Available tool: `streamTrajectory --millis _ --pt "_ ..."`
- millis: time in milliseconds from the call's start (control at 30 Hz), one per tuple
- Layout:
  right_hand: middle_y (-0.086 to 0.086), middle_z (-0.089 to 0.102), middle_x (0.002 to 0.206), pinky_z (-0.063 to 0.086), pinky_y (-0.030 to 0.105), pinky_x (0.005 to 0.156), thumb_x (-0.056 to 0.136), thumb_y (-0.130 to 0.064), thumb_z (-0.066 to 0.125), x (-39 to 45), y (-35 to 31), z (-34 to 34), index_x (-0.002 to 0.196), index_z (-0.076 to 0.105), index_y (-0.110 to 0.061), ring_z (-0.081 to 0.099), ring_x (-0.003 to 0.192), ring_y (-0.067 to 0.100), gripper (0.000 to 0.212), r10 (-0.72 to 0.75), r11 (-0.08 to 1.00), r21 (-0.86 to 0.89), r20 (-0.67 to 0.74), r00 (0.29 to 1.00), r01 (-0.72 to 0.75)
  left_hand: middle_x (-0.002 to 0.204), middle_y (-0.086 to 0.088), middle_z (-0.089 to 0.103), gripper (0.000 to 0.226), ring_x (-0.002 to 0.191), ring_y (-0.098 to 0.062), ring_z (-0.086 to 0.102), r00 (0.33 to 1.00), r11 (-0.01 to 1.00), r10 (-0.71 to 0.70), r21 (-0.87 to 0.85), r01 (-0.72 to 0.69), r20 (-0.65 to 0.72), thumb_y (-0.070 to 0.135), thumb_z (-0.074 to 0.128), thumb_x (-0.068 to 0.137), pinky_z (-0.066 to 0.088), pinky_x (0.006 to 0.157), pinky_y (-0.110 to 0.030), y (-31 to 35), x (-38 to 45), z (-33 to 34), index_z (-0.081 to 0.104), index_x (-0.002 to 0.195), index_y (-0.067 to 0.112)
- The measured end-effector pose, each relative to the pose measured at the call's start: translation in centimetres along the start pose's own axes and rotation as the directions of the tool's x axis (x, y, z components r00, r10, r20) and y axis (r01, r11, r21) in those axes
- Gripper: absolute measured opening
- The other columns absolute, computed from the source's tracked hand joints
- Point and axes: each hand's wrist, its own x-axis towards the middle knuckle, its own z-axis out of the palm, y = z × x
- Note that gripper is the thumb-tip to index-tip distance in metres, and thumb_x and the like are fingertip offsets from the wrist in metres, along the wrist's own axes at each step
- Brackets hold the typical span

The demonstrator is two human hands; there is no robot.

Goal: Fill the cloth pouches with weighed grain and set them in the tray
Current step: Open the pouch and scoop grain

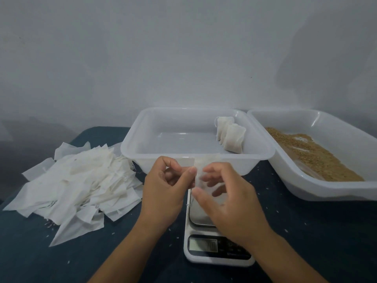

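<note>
Two filled pouches [229,134] sit in our tray [132,148]; both hands [163,188] [230,201] pinch open an empty pouch [206,170], a big pile [77,180] remaining.

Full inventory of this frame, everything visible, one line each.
filled pouches: about three, cream, right end of middle tray
middle tray: one, translucent white, centre
grain tray: one, translucent white, right, holds brown grain
empty pouches: pile, white, left
scale: one, white, front centre, reading blurred
cloth: dark blue, under everything
pouch: one, white, held over scale
left hand: pinches pouch
right hand: grips pouch
</note>
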Motion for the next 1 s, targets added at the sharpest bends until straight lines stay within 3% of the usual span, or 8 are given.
streamTrajectory --millis 300,467,567,633,767,867,933,1000 --pt "-0.018 0.073 0.09 0.054 0.01 0.075 0.094 -0.029 0.074 0.1 0.3 0.2 0.109 0.067 -0.023 0.071 0.088 -0.001 0.018 0.071 0.993 0.096 -0.056 0.996 -0.065 0.087 -0.008 0.078 0.026 0.083 -0.024 0.078 0.993 0.999 0.047 -0.015 -0.045 0.106 0.016 0.076 0.091 0.062 0.076 -0.029 0.1 -0.5 0.5 0.053 0.082 0.024" --pt "-0.016 0.073 0.081 0.051 0.008 0.066 0.095 -0.021 0.071 0.2 0.3 -0.1 0.102 0.063 -0.026 0.071 0.079 -0.002 0.012 0.057 0.997 0.067 -0.129 0.99 -0.048 0.085 -0.006 0.078 0.037 0.08 -0.022 0.077 0.993 0.994 0.082 0.061 -0.087 0.08 0.006 0.077 0.091 0.062 0.074 -0.028 0.1 -0.7 0.5 0.052 0.079 0.032" --pt "-0.01 0.065 0.082 0.05 0.021 0.06 0.099 -0.011 0.061 0.4 0.4 -0.7 0.1 0.06 -0.023 0.065 0.073 0.011 0.012 -0.057 0.997 -0.063 -0.13 0.99 0.049 0.081 0.003 0.076 0.038 0.073 -0.012 0.073 0.987 0.971 0.16 0.173 -0.163 0.028 0.011 0.079 0.087 0.056 0.067 -0.018 0.2 -0.8 0.3 0.052 0.079 0.037" --pt "-0.008 0.058 0.088 0.047 0.028 0.063 0.1 -0.018 0.051 0.4 0.6 -1.3 0.099 0.062 -0.022 0.058 0.072 0.012 0.012 -0.111 0.98 -0.173 -0.038 0.993 0.102 0.08 0.009 0.075 0.033 0.073 -0.01 0.072 0.974 0.936 0.224 0.273 -0.221 0.02 0.019 0.077 0.083 0.054 0.065 -0.014 0.5 -0.9 0.1 0.052 0.082 0.038" --pt "-0.014 0.057 0.104 0.047 0.023 0.063 0.096 -0.033 0.037 0.6 0.4 -2.6 0.108 0.07 -0.027 0.054 0.078 0.005 0.035 -0.119 0.914 -0.352 0.247 0.962 0.203 0.079 0.012 0.073 0.033 0.07 -0.01 0.07 0.968 0.899 0.239 0.36 -0.249 0.073 0.02 0.076 0.081 0.054 0.062 -0.015 1.0 -0.8 -0.1 0.049 0.084 0.038" --pt "-0.01 0.056 0.101 0.05 0.026 0.055 0.09 -0.029 0.052 1.0 -0.2 -3.8 0.113 0.072 -0.027 0.053 0.078 0.006 0.031 -0.187 0.81 -0.472 0.355 0.916 0.348 0.078 0.015 0.071 0.036 0.069 -0.007 0.068 0.97 0.865 0.187 0.442 -0.238 0.155 0.018 0.077 0.083 0.051 0.063 -0.013 1.6 -0.2 -0.2 0.048 0.086 0.04" --pt "-0.004 0.056 0.094 0.047 0.029 0.046 0.084 -0.022 0.07 1.5 -0.4 -4.4 0.097 0.075 -0.023 0.052 0.076 0.012 0.015 -0.283 0.723 -0.508 0.4 0.872 0.468 0.079 0.017 0.071 0.035 0.071 -0.005 0.067 0.971 0.834 0.13 0.507 -0.217 0.201 0.021 0.076 0.083 0.05 0.064 -0.012 2.1 0.4 -0.3 0.049 0.088 0.042" --pt "-0.001 0.059 0.096 0.043 0.028 0.044 0.085 -0.023 0.076 2.0 -0.4 -4.9 0.084 0.074 -0.021 0.053 0.077 0.014 0.003 -0.393 0.613 -0.507 0.469 0.791 0.606 0.08 0.018 0.071 0.032 0.07 -0.004 0.066 0.97 0.825 0.052 0.536 -0.176 0.238 0.023 0.073 0.083 0.049 0.062 -0.011 2.8 0.9 -0.3 0.05 0.089 0.044"
